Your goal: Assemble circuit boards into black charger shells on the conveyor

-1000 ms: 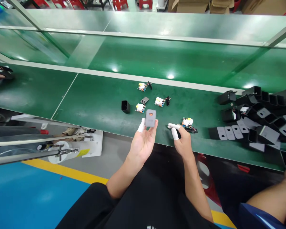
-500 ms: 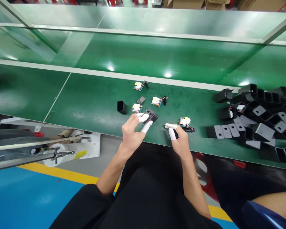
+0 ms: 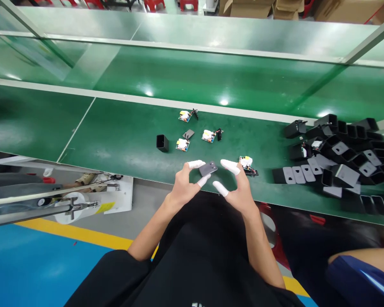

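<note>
My left hand (image 3: 187, 183), with white finger cots on thumb and index finger, grips a dark grey plastic housing (image 3: 208, 169) by its left part, low over the green bench. To its right, my right hand (image 3: 238, 185) is open, its white-capped thumb and fingers spread apart and apart from the housing. Just beyond the right fingers lies a circuit board (image 3: 245, 162) with white and yellow parts and a black end piece. Further off are more boards (image 3: 208, 136), a grey flat plug piece (image 3: 188, 134) and an upright hollow black case (image 3: 162, 143).
Many black cases (image 3: 348, 170) are piled at the right of the green bench (image 3: 124, 140). A pale rail (image 3: 131, 99) runs along its back. Another person's blue sleeve (image 3: 361, 281) shows at lower right. Cardboard boxes (image 3: 248, 8) stand at the far side.
The housing in my left hand has turned and moved slightly right and down. My right thumb and fingers have spread apart and come closer to it.
</note>
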{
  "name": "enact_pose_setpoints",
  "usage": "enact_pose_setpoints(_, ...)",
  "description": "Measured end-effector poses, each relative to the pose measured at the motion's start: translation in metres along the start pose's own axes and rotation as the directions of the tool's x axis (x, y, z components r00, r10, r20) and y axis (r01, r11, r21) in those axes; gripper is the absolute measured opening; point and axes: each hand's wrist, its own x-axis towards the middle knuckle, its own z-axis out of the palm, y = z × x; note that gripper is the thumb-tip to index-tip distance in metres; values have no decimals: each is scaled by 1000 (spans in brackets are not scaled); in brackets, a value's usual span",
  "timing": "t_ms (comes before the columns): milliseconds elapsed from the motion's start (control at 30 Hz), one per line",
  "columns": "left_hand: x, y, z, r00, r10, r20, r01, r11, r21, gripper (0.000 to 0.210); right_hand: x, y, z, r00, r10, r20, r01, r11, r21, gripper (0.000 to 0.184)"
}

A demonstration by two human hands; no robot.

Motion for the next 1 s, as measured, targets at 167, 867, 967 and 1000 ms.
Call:
enact_pose_setpoints(167,-9,15,-14,984,153,87,-145,985,-98,50,18,-30,-24,946,-43,321,52,998,-18,61)
enact_pose_setpoints(867,-8,4,-48,968,187,169,-154,969,-192,56,33,-30,-10,913,-120,389,104,993,64,25)
enact_pose_setpoints(967,-9,3,-52,963,236,129,-206,955,-212,63,30,-32,-5,934,-200,296,186,980,75,41)
enact_pose_setpoints(1000,-10,2,-53,966,229,123,-199,956,-217,64,28,-32,-3,938,-216,270,204,976,71,46)
